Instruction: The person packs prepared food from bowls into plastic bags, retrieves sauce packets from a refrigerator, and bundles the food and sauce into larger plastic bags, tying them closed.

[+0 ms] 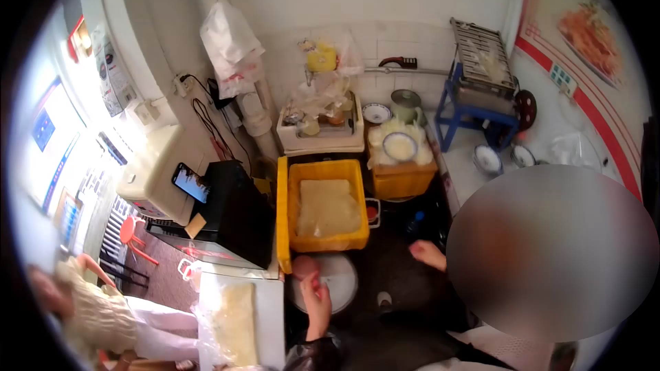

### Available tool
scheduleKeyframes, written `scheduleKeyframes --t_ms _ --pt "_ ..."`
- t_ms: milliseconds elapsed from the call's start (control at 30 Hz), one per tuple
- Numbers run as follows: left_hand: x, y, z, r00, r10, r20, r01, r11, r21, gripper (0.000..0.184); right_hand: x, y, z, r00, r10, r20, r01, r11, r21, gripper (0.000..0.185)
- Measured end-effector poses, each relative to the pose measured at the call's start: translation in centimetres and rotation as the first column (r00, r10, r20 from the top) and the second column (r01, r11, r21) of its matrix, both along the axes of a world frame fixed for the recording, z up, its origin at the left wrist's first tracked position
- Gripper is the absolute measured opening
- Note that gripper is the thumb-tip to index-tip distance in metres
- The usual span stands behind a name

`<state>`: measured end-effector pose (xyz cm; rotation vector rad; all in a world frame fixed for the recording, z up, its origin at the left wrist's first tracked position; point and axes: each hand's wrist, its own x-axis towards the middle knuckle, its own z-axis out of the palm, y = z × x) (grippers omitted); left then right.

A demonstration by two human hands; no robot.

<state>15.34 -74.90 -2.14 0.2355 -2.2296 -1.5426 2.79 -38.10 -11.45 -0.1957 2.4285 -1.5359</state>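
Note:
My left hand [317, 308] reaches up from the bottom, over a round white lid or tub [340, 278]. Its fingers look partly stretched and apart. Just beyond the fingertips is a round pinkish-brown thing [305, 266] whose kind I cannot make out. My right hand [430, 254] is farther right, above the dark floor, with its fingers curled together; anything inside them is hidden. In front of both hands stands a yellow crate [362, 233], with a pale, flat slab [326, 205] under clear plastic in it.
Left are a black cabinet [244, 213], a phone [190, 183] and a white table [271, 316] bearing a pale wrapped slab [237, 323]. Another person [103, 302] is at far left. Bowls [487, 159] and a blue-framed machine [478, 110] stand on the right counter. A grey blur covers the lower right.

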Motion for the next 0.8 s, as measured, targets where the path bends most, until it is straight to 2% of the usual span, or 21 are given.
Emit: scheduleKeyframes --t_ms 67,100,133,167,200,267,300,400,433,467,500,567,600,633,667,700,767,800 --pt "-3.7 1.9 1.6 1.000 0.017 0.012 -0.016 0.999 -0.052 0.037 -10.4 -1.6 5.7 1.000 0.007 0.011 -0.005 0.979 -0.204 0.011" --pt "-5.5 2.1 2.4 0.999 0.034 0.022 -0.032 0.996 -0.081 0.037 -16.0 -2.5 5.9 0.998 -0.012 -0.060 -0.002 0.976 -0.218 0.009" --pt "-6.9 2.4 3.4 1.000 0.017 -0.014 -0.019 0.987 -0.163 0.036 -20.9 -3.5 6.5 0.998 -0.030 -0.059 0.015 0.972 -0.235 0.010" --pt "-8.2 2.8 4.5 0.999 -0.010 -0.044 -0.001 0.972 -0.233 0.035 -24.8 -4.7 8.5 0.975 0.018 -0.222 -0.090 0.943 -0.319 0.013" --pt "-9.8 3.9 6.5 1.000 0.000 0.031 0.000 1.000 0.002 0.032 -28.4 -6.1 11.2 0.989 0.047 -0.142 -0.097 0.924 -0.369 0.017" --pt "-13.9 4.6 4.4 0.997 0.071 0.012 -0.071 0.997 0.000 0.033 -35.8 -8.4 14.5 0.955 0.114 -0.273 -0.185 0.951 -0.249 0.018" --pt "-16.1 4.7 2.9 0.996 0.088 -0.006 -0.088 0.996 0.002 0.034 -39.5 -9.8 16.7 0.960 0.136 -0.244 -0.213 0.922 -0.325 0.018" --pt "-23.6 5.8 -1.4 0.983 0.096 0.154 -0.125 0.974 0.190 0.036 -54.3 -13.5 22.7 0.912 0.218 -0.348 -0.323 0.904 -0.279 0.021" --pt "-26.2 6.6 -1.6 0.980 0.111 0.163 -0.147 0.963 0.226 0.036 -60.9 -15.4 22.3 0.860 0.153 -0.488 -0.288 0.933 -0.215 0.022" --pt "-28.7 7.3 -1.9 0.977 0.127 0.173 -0.170 0.950 0.261 0.037 -67.9 -17.1 24.5 0.765 0.086 -0.639 -0.239 0.958 -0.157 0.023" --pt "-30.6 7.9 -2.6 0.969 0.147 0.197 -0.202 0.933 0.299 0.038 -73.6 -18.8 25.8 0.756 0.089 -0.648 -0.261 0.949 -0.174 0.023" --pt "-34.7 9.2 -4.9 0.925 0.260 0.278 -0.326 0.918 0.226 0.032 -81.7 -22.2 27.5 0.582 -0.081 -0.809 0.118 0.993 -0.015 0.026" --pt "-36.8 9.8 -5.7 0.918 0.285 0.277 -0.349 0.911 0.220 0.032 -85.8 -23.9 27.6 0.585 -0.072 -0.808 0.093 0.995 -0.022 0.026" --pt "-38.3 10.6 -6.4 0.920 0.276 0.279 -0.339 0.917 0.211 0.032 -89.3 -25.6 26.7 0.586 -0.032 -0.810 0.127 0.991 0.052 0.028" --pt "-39.6 11.2 -6.4 0.920 0.266 0.286 -0.329 0.923 0.199 0.031 -90.8 -27.0 26.1 0.592 0.009 -0.806 0.158 0.979 0.127 0.030" --pt "-40.7 11.3 -6.0 0.910 0.287 0.300 -0.351 0.917 0.188 0.031 -92.0 -27.9 25.9 0.606 0.016 -0.796 0.136 0.983 0.123 0.030" --pt "-42.5 11.7 -4.8 0.914 0.294 0.279 -0.328 0.941 0.084 0.032 -92.1 -27.0 27.0 0.752 0.353 -0.557 -0.126 0.906 0.404 0.047" --pt "-43.6 12.0 -4.5 0.913 0.296 0.281 -0.332 0.939 0.088 0.032 -93.1 -27.1 27.3 0.751 0.358 -0.555 -0.130 0.904 0.407 0.047"
